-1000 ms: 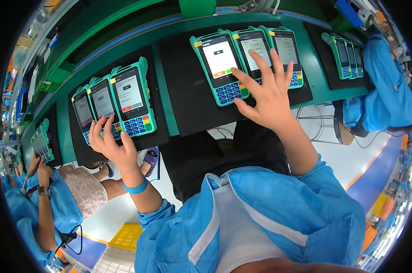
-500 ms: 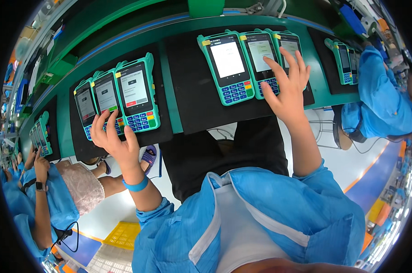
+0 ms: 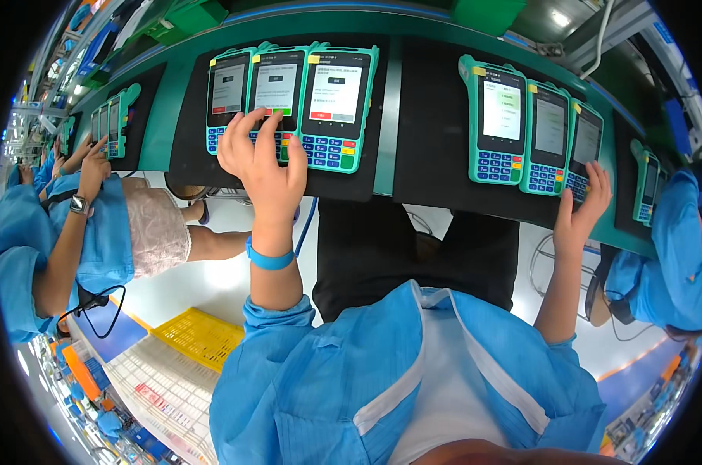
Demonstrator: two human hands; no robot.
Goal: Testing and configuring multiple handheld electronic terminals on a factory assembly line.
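Three payment terminals with green frames, lit screens and blue keypads stand side by side at the left: a left one (image 3: 229,87), a middle one (image 3: 275,81) and a right one (image 3: 334,89). My left hand (image 3: 264,159) has its fingers spread over the middle terminal, a fingertip at the lower part of its screen. At the right is a second row of three: a near-left terminal (image 3: 500,108), a middle terminal (image 3: 548,128) and a right-hand terminal (image 3: 586,143). My right hand (image 3: 587,209) is open at the right-hand terminal's keypad, partly covering it. Neither hand holds anything.
Black mats (image 3: 432,147) lie on the green bench (image 3: 385,155). Co-workers in blue sit at both sides, with more terminals (image 3: 114,128) before the left person (image 3: 95,225) and another terminal (image 3: 647,186) by the right person (image 3: 669,256). A yellow basket (image 3: 200,337) stands lower left.
The view has turned to the left. My right hand has left the middle terminal's screen for the right-hand one's keypad. My left hand stays over its row; the near-left right-row screen now shows lines.
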